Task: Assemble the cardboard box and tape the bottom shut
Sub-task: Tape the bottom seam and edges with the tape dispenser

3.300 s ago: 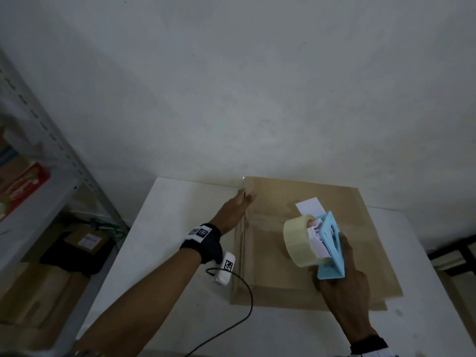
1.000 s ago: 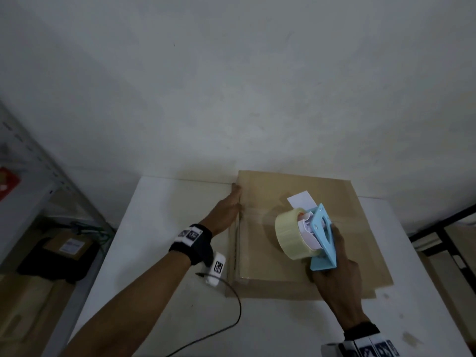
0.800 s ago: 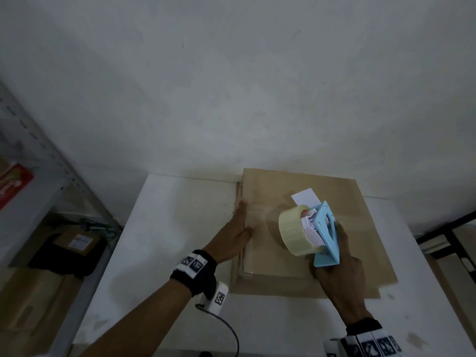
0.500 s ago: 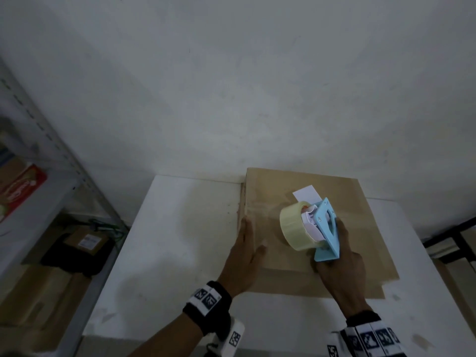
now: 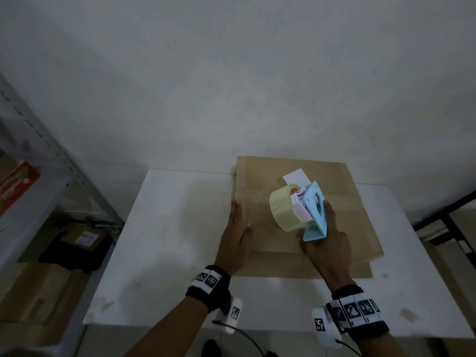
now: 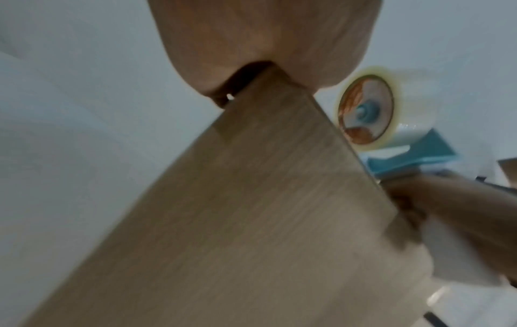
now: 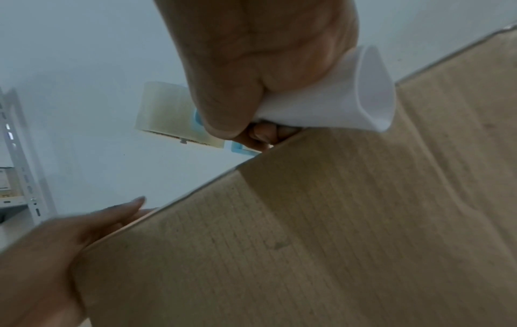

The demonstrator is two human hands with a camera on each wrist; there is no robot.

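Observation:
A brown cardboard box [image 5: 347, 202] with a white label [image 5: 296, 176] on top lies on the white table [image 5: 175, 228]. My left hand [image 5: 235, 238] lies with straight fingers along the box's left edge near the front corner, thumb on top. The left wrist view shows the palm [image 6: 251, 33] against the box corner [image 6: 251, 221]. My right hand [image 5: 327, 246] grips the handle of the blue tape dispenser [image 5: 315, 210], which sits on the box top and carries a clear tape roll [image 5: 280, 210]. The right wrist view shows curled fingers [image 7: 265, 137] round the white handle [image 7: 349, 99].
A grey metal shelf rack [image 5: 38, 150] stands to the left, with cartons and a black bag [image 5: 85, 238] on the floor under it. A plain wall is right behind the table. A dark frame [image 5: 450, 215] stands at the right. A cable [image 5: 247, 338] hangs from my left wrist.
My left hand slid along the box's left edge from the far corner toward the near corner. The right hand kept the dispenser on the box top, roughly in place.

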